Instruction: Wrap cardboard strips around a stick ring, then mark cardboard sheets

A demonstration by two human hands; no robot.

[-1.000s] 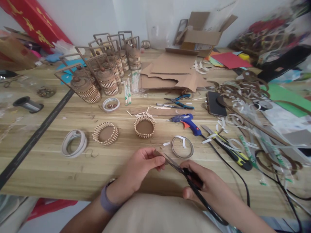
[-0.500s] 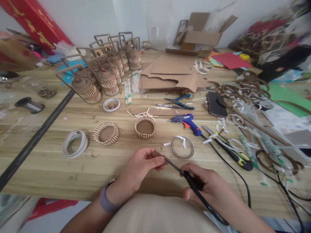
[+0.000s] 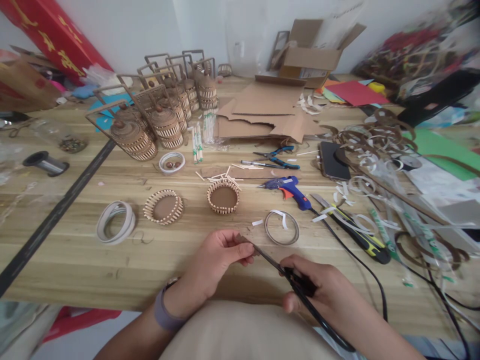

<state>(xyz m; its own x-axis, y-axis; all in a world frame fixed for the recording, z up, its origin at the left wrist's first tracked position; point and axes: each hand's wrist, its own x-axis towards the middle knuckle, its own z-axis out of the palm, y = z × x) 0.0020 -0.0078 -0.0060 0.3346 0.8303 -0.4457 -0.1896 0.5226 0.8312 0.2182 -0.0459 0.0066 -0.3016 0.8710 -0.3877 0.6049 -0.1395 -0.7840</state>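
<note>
My left hand (image 3: pixel 221 257) pinches a small brown piece of cardboard (image 3: pixel 243 240) between thumb and fingers. In my right hand (image 3: pixel 318 285) is a pair of black-handled scissors (image 3: pixel 272 261), its blades reaching left to the piece at my left fingertips. Whether the blades are apart I cannot make out. Beyond my hands stand two small round baskets with stick walls and brown bases, one basket (image 3: pixel 224 197) straight ahead and another basket (image 3: pixel 164 207) to its left. A grey ring (image 3: pixel 282 227) with a white paper strip lies just past the scissors.
A blue glue gun (image 3: pixel 287 187), pliers (image 3: pixel 277 156) and a yellow-black utility knife (image 3: pixel 356 232) lie to the right, the gun's cord running toward the front edge. Several lidded baskets (image 3: pixel 167 125) with tall handles stand back left. Cardboard sheets (image 3: pixel 262 100) and tangled strips (image 3: pixel 386 130) cover the rear and right.
The scissors blades have shifted very slightly at my left fingertips. Both hands stay in nearly the same place, and the things on the table have not moved.
</note>
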